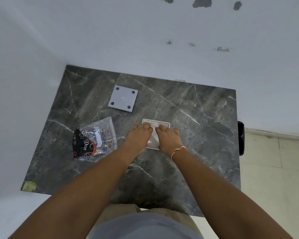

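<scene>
A white rectangular tray (164, 123) with something pale inside lies on the dark marble table (197, 135), near its middle. My left hand (138, 135) and my right hand (167, 137) lie side by side on top of it, palms down, fingers stretched toward its far edge. Both hands press flat on the pale contents and cover most of the tray. A red and white thread band circles my right wrist. What exactly lies under the palms is hidden.
A grey square plate (123, 98) with four corner holes lies toward the back of the table. A clear plastic bag (95, 140) with black and red contents sits at the left. White walls close the back and left; tiled floor shows at right.
</scene>
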